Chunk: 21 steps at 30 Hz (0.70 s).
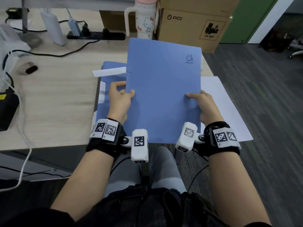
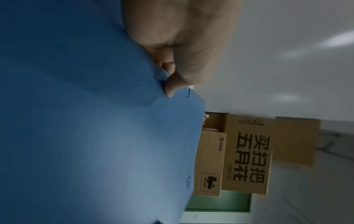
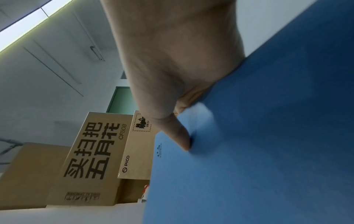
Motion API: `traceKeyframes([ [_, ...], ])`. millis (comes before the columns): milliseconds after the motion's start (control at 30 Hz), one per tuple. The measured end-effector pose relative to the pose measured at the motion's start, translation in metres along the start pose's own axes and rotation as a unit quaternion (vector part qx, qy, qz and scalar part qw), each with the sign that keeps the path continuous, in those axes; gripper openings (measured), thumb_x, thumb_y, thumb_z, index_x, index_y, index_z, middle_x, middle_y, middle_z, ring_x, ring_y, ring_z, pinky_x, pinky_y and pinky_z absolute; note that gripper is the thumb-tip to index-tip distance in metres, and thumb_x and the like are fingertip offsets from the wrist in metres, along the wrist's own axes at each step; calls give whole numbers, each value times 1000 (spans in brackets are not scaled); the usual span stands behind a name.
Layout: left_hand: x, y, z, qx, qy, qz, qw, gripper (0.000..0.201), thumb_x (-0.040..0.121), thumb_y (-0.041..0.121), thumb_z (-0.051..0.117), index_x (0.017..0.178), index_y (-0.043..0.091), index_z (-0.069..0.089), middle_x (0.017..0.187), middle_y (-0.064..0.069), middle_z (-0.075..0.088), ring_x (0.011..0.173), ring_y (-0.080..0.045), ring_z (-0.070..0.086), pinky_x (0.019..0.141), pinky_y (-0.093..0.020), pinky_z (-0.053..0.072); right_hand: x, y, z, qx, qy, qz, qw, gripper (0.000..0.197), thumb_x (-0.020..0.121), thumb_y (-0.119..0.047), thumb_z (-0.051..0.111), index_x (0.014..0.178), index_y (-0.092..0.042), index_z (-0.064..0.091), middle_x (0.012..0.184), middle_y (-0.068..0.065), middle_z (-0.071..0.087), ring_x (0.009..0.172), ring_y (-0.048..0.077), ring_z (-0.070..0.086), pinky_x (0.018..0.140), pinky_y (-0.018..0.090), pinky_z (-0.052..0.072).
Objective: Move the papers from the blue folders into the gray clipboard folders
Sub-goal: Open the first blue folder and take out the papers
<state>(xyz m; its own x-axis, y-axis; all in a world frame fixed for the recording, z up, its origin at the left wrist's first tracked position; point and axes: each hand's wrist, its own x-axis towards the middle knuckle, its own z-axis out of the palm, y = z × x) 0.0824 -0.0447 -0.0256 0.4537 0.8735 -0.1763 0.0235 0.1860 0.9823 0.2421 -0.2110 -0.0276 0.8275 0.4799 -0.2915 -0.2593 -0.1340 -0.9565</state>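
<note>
I hold a closed blue folder (image 1: 162, 89) tilted up in front of me, above the desk's near right corner. My left hand (image 1: 120, 97) pinches its left edge, thumb on the front cover and fingers behind. My right hand (image 1: 199, 102) grips its right edge the same way. The left wrist view shows the folder (image 2: 91, 128) with the thumb of my left hand (image 2: 172, 86) pressed on the cover; the right wrist view shows the folder (image 3: 258, 144) under the thumb of my right hand (image 3: 182, 136). Beneath it lie another blue folder (image 1: 111, 89) and a white sheet (image 1: 224, 104). No gray clipboard folder is visible.
Light wooden desk (image 1: 54, 95) with a black power strip (image 1: 96, 36), cables, a white charger and a Hello Kitty tumbler (image 1: 146, 20) at the back. Cardboard boxes (image 1: 193, 25) stand at the far right. Dark carpet (image 1: 262, 95) lies right of the desk.
</note>
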Motion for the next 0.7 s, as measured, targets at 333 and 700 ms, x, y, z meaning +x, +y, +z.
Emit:
traceKeyframes([
  [333, 33, 46, -38, 359, 30, 232, 903, 25, 88, 15, 53, 106, 13, 69, 109, -9, 70, 99, -30, 62, 90, -37, 49, -11, -2, 7, 34, 20, -106, 994, 21, 85, 2, 60, 101, -11, 65, 95, 0, 72, 80, 14, 70, 71, 24, 56],
  [700, 55, 66, -46, 442, -13, 234, 866, 26, 91, 15, 49, 91, 0, 70, 77, -20, 59, 80, -36, 53, 68, -31, 35, -14, -3, 9, 40, 14, -142, 989, 21, 86, 2, 61, 102, -11, 65, 100, 4, 71, 92, 21, 68, 87, 35, 56],
])
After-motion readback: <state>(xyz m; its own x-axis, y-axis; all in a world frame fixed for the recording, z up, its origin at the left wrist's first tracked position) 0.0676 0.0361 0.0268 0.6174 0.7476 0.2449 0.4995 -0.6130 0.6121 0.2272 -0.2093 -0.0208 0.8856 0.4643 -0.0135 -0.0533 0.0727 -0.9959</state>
